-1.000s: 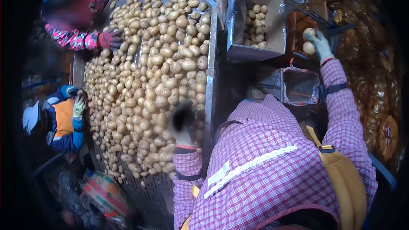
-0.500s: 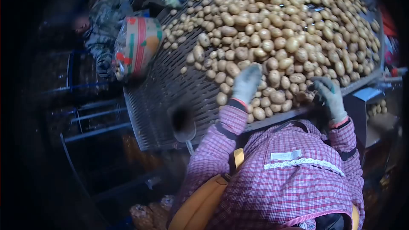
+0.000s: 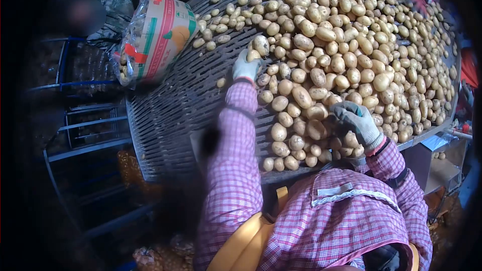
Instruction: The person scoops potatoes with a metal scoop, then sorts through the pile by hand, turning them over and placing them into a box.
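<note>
My left hand (image 3: 246, 65), in a pale glove, is closed around a potato (image 3: 253, 54) at the left edge of the potato pile (image 3: 321, 45); a larger potato (image 3: 260, 45) touches its fingertips. My right hand (image 3: 355, 120), in a pale and green glove, rests over the near part of the pile with its fingers bent down among the potatoes. What those fingers hold, if anything, is hidden. The potatoes lie on a dark slatted table (image 3: 175, 105).
A printed plastic bag (image 3: 160, 40) stands at the table's left edge beside a person in a camouflage sleeve (image 3: 113, 2). Another person's pink glove (image 3: 417, 1) is at the far right. Metal frames (image 3: 90, 148) stand at left, a cardboard box (image 3: 444, 170) at right.
My left hand has moved left and away from me to the pile's edge and now grips a potato. My right hand has moved left over the potatoes. The view has shifted.
</note>
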{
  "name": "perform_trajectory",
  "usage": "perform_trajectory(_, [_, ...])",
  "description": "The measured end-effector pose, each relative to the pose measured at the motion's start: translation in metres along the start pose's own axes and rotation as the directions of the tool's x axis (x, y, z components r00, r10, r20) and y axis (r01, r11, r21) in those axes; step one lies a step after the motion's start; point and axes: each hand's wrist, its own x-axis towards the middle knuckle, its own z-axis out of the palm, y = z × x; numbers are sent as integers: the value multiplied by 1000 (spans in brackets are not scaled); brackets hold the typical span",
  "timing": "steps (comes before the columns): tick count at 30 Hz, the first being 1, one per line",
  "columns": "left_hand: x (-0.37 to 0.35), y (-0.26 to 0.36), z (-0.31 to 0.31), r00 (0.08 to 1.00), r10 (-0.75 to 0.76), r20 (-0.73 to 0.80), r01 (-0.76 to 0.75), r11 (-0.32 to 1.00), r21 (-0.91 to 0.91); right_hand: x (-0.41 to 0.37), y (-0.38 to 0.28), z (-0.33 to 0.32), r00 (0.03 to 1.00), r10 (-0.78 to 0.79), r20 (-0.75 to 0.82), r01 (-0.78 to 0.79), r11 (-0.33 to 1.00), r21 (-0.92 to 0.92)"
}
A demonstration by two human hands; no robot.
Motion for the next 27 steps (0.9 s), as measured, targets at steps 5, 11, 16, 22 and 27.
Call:
perform_trajectory(5, [-50,4,9,849,223,480,104,818,-565,41,-28,33,976,216,15,-188,812,553])
perform_trajectory(11, [70,-7,40,838,540,83,-458,612,644,43,24,5,958,-212,-195,184,972,-148])
perform_trajectory(16, [88,1,37,885,420,200,-427,564,707,11,4,4,994,113,-11,-88,826,557])
perform_trajectory(22, [-28,29,49,762,332,556,399,435,-807,-8,2,-7,993,92,75,-112,524,845])
perform_trajectory(27, [-162,72,135,789,171,590,439,515,-736,-17,-24,-4,993,-91,-74,99,321,942])
